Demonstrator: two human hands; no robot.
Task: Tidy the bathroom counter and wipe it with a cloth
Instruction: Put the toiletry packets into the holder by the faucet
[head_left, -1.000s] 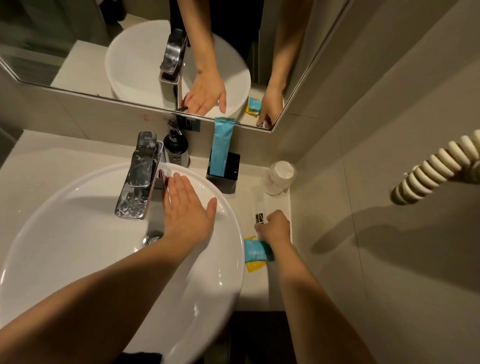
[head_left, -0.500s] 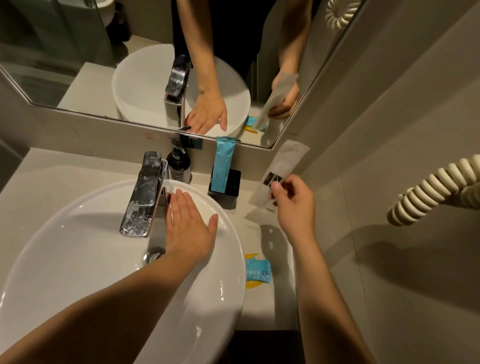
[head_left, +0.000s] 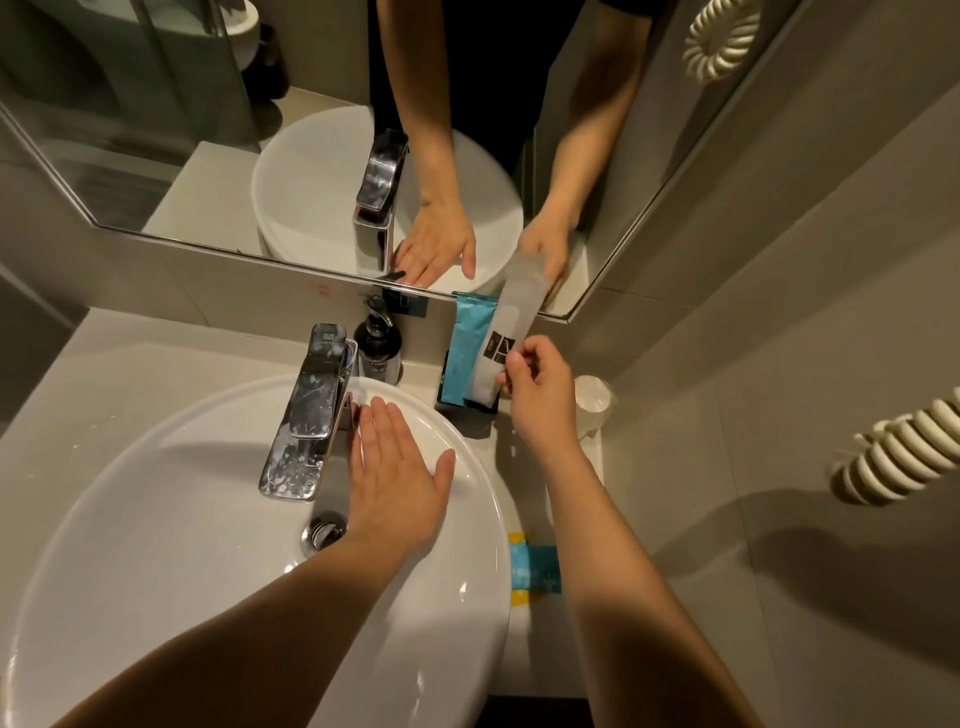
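Right hand (head_left: 540, 400): we're pinching the white sachet (head_left: 511, 332), its foot in the black holder (head_left: 470, 405).
Left hand (head_left: 397, 480): we're resting it flat, holding nothing, on the basin (head_left: 156, 519).

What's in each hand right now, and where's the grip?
Right hand pinches the white sachet at its right edge, near the dark label. Left hand holds nothing, flat on the basin.

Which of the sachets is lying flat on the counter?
The small blue-and-yellow sachet beside the white basin. The tall blue one and the white one in the right hand stand upright in the black holder.
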